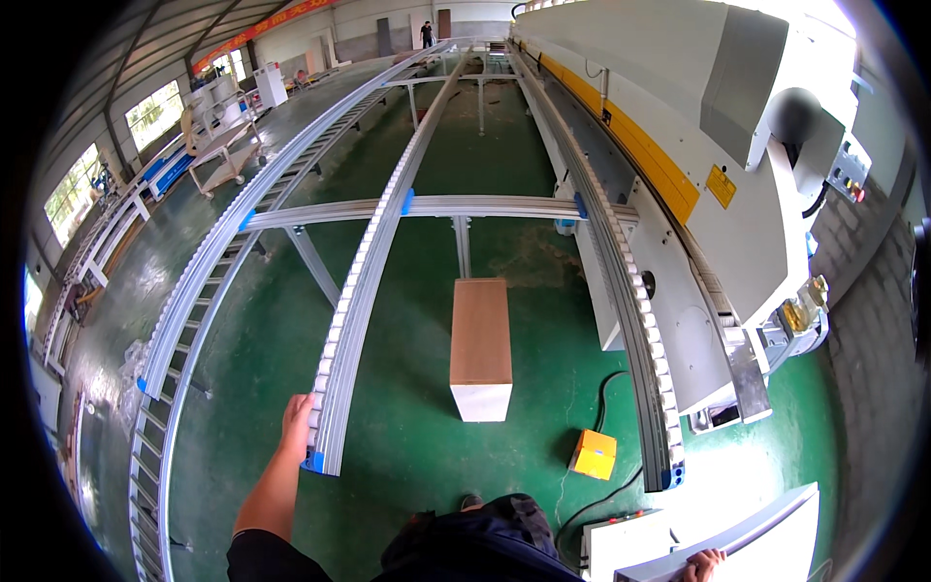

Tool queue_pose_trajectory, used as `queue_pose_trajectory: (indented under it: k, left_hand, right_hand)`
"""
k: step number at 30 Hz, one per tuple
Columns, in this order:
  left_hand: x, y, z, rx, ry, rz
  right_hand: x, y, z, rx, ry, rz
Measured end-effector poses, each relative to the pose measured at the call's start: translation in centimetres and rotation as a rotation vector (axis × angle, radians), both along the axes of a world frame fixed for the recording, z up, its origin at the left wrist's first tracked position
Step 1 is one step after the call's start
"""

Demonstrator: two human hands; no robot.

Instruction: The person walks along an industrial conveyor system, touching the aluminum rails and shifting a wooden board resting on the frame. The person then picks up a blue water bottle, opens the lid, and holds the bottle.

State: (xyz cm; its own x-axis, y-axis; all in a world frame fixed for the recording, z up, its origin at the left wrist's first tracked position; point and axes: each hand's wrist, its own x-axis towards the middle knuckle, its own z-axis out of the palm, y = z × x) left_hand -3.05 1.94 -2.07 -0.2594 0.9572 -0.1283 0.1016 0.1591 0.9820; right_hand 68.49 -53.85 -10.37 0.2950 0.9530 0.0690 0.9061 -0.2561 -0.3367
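My left hand point(296, 417) rests on the near end of the middle roller rail point(364, 267), fingers curled on its edge by the blue end cap. My right hand point(702, 564) lies at the bottom right on the edge of a white panel point(747, 538), fingers over its rim. A long grey roller conveyor frame runs away from me with a left rail point(208, 281) and a right rail point(621, 281). A brown-topped white box point(481, 344) stands on the green floor between the rails.
A large white and yellow machine point(698, 145) lines the right side. A yellow pedal box point(593, 454) with a black cable lies on the floor. Carts and racks point(223, 145) stand far left. A person point(427, 34) stands at the far end.
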Motion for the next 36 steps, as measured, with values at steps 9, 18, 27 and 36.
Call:
queue_pose_trajectory:
  k: [9, 18, 27, 36]
  left_hand:
    - [-1.3, 0.1, -1.5, 0.019, -0.016, -0.112]
    - [-2.3, 0.1, -2.7, 0.078, -0.004, -0.046]
    - [-3.2, 1.0, -4.5, 0.09, 0.105, -0.016]
    - [-4.3, 1.4, -5.0, 0.141, 0.124, -0.022]
  right_hand:
    - [0.6, -0.1, -0.8, 0.012, 0.002, 0.014]
    - [-0.2, 0.9, 0.6, -0.078, -0.016, -0.029]
    - [-4.8, 7.2, 6.2, 0.037, 0.01, -0.132]
    - [-5.2, 8.1, 10.4, -0.123, -0.083, -0.1]
